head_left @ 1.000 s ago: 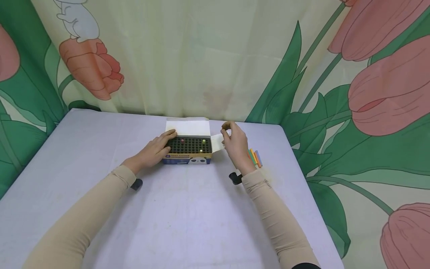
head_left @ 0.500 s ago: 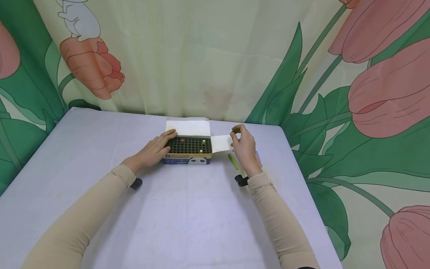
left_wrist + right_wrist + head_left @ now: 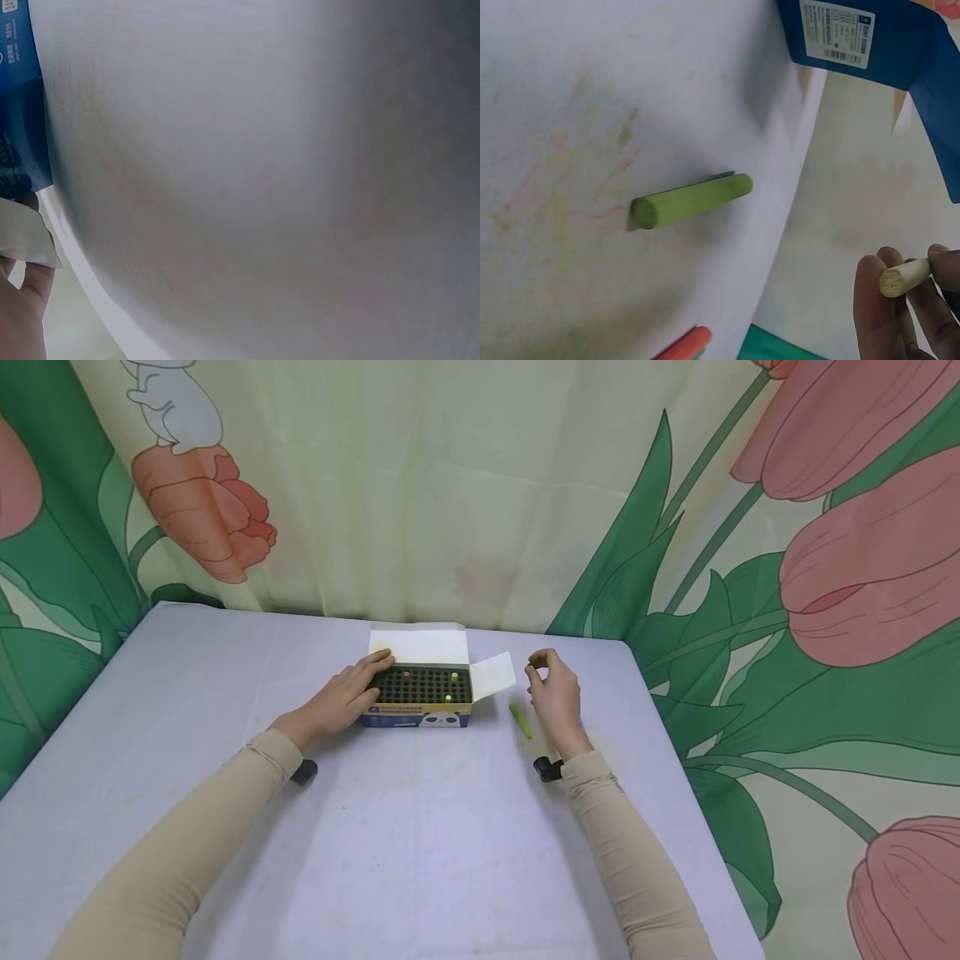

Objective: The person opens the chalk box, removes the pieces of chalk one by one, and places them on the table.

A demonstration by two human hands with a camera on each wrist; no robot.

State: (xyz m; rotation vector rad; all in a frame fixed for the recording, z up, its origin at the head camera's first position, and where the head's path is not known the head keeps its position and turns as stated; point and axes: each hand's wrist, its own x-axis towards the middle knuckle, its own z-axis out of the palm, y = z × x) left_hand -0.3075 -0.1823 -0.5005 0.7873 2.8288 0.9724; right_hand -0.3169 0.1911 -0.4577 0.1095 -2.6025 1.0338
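A blue and yellow chalk box (image 3: 415, 721) with a panda printed on its front stands with its lid raised. Its dark tray of holes (image 3: 423, 689) holds a few chalk sticks. My left hand (image 3: 337, 697) holds the box's left end, thumb towards the front and fingers towards the back; a white flap (image 3: 26, 234) partly covers these fingers in the left wrist view. Right of the box, my right hand (image 3: 557, 693) pinches a whitish chalk stick (image 3: 904, 278) between thumb and fingers. A green chalk stick (image 3: 520, 720) lies on the table between this hand and the box.
The box's right flap (image 3: 492, 676) sticks out sideways towards my right hand. An orange chalk stick (image 3: 686, 345) lies at the bottom of the right wrist view. Behind the white-covered table (image 3: 420, 843) hangs a flowered curtain (image 3: 420, 493).
My right hand has drawn rightward and slightly nearer, away from the box's right flap, uncovering the green chalk and hiding most of the other sticks. The left hand has stayed on the box.
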